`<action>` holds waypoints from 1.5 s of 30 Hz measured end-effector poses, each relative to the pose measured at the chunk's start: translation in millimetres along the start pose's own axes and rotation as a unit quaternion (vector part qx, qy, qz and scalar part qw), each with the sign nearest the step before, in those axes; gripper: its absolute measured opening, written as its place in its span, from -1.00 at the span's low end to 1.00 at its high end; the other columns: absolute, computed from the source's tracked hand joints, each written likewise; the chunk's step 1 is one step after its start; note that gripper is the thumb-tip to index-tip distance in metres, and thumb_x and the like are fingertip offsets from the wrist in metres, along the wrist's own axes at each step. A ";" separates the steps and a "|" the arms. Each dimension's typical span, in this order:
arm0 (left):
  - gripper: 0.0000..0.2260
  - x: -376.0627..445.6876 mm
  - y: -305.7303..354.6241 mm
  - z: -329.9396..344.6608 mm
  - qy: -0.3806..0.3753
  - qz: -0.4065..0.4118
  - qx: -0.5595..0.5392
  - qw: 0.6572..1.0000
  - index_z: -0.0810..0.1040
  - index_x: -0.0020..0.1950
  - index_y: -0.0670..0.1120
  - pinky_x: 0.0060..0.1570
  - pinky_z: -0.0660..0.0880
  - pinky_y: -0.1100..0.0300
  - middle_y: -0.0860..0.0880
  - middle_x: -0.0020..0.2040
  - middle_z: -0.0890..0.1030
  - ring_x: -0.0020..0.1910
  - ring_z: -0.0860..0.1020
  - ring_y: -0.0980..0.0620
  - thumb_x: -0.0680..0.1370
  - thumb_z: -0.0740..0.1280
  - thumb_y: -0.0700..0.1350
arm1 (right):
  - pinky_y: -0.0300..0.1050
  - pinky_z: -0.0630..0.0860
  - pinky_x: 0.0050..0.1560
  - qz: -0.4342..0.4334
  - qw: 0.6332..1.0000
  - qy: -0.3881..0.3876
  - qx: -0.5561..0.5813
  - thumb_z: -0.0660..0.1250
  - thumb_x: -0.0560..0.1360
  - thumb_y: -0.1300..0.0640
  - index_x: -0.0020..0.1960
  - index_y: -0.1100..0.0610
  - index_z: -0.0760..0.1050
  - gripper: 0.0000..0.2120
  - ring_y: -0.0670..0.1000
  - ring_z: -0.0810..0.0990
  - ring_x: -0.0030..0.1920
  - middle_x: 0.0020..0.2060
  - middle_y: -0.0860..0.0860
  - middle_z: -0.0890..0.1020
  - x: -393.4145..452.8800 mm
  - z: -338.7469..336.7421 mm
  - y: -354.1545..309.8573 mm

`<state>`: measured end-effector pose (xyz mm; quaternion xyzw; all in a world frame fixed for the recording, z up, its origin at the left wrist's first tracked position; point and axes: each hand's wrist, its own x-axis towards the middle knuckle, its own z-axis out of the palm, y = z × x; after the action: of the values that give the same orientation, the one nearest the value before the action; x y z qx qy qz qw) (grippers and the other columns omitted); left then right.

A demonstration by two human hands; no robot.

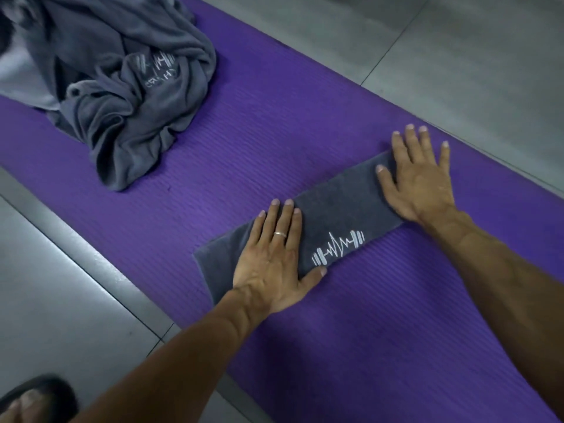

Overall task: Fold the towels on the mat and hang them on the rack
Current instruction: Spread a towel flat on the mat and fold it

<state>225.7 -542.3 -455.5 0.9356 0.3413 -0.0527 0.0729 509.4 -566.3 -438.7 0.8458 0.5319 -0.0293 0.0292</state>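
Note:
A grey towel (pixel 338 213), folded into a narrow strip with a white barbell-and-pulse logo facing up, lies diagonally on the purple mat (pixel 244 154). My left hand (pixel 271 257) presses flat on the strip's near-left end, fingers straight, a ring on one finger. My right hand (pixel 418 181) lies flat on the far-right end, fingers spread, fingertips reaching past the towel onto the mat. A crumpled heap of grey towels (pixel 134 87) with the same logo sits at the mat's far left. The rack is out of view.
Grey floor tiles (pixel 473 56) surround the mat on both sides. A foot in a dark sandal (pixel 36 398) stands on the tiles at the bottom left. A pale cloth (pixel 21 77) lies partly under the heap at the left edge.

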 end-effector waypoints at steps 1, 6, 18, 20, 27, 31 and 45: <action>-0.09 0.1 -0.3 1.2 0.000 -0.001 0.002 1.000 -0.07 0.57 -0.22 0.52 -0.19 -0.05 -0.18 0.59 -0.05 0.56 -0.16 -0.15 0.48 -0.05 0.44 | 0.27 -0.09 0.49 -0.054 0.998 0.010 0.026 -0.13 0.56 -0.24 0.57 0.11 0.03 -0.31 0.14 -0.02 0.56 0.56 0.13 0.06 -9.0 -0.9 -12.8; -0.06 -2.2 -7.2 0.2 0.000 0.013 0.017 1.000 -0.06 0.58 -0.17 0.50 -0.19 -0.16 -0.16 0.59 -0.06 0.56 -0.17 -0.17 0.43 -0.04 0.46 | 0.15 -0.19 0.50 -0.080 0.993 -0.052 0.067 -0.19 0.53 -0.31 0.58 -0.04 -0.02 -0.32 0.00 -0.11 0.57 0.58 -0.03 -0.04 -40.1 15.5 -34.0; -0.56 -77.8 -79.3 -27.6 0.078 0.148 -0.012 0.986 0.60 0.13 -0.13 0.01 0.58 0.03 -0.13 0.10 0.64 0.11 0.62 -0.15 0.45 0.16 0.11 | 0.08 0.04 0.52 -0.110 0.967 -0.048 0.226 0.23 0.57 0.08 0.48 0.13 0.30 -0.52 0.11 0.17 0.51 0.51 0.12 0.23 -104.7 -4.5 -127.1; -0.56 -72.4 -77.4 -44.4 0.063 0.097 -0.072 0.991 0.57 0.08 -0.07 -0.18 0.56 0.05 -0.05 -0.03 0.65 -0.06 0.63 -0.11 0.45 0.07 0.15 | 0.02 0.01 0.53 -0.147 0.954 -0.068 0.253 0.27 0.49 0.12 0.42 0.11 0.38 -0.51 0.06 0.29 0.46 0.45 0.08 0.34 -121.2 -11.2 -139.6; -0.81 -41.5 -88.2 -83.0 -0.035 0.017 -0.390 0.920 0.59 -0.19 -0.12 -0.28 0.45 0.14 0.03 -0.34 0.56 -0.34 0.51 0.09 0.47 0.38 0.00 | -0.04 0.42 0.11 -0.171 0.952 -0.026 0.251 0.43 0.40 0.02 0.12 0.07 0.48 -0.66 0.06 0.54 0.05 -0.02 -0.02 0.57 -131.6 -40.8 -172.9; -0.70 -36.8 -92.8 -101.6 -0.034 -0.088 -0.590 0.802 0.61 -0.21 -0.11 -0.25 0.40 0.19 0.03 -0.38 0.54 -0.33 0.48 0.11 0.52 0.36 0.11 | -0.02 0.48 -0.18 -0.043 0.947 -0.062 0.314 0.45 0.42 -0.02 -0.09 0.08 0.46 -0.76 0.00 0.55 -0.22 -0.25 -0.05 0.60 -137.4 -58.2 -162.8; -0.69 -24.4 20.8 -62.9 -0.170 0.006 -0.605 0.778 0.65 0.01 -0.02 0.10 0.57 0.11 0.06 -0.05 0.70 0.01 0.64 0.09 0.33 0.59 0.00 | 0.03 0.62 0.06 0.280 0.527 -0.032 0.802 0.35 0.49 0.28 0.23 0.31 0.51 -0.69 0.17 0.64 0.11 0.08 0.22 0.66 -203.2 -84.5 -89.2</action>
<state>223.7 -562.7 -387.8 0.6768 0.2792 0.0075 0.6811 342.7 -703.4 -339.7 0.6169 0.0186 -0.4608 -0.6378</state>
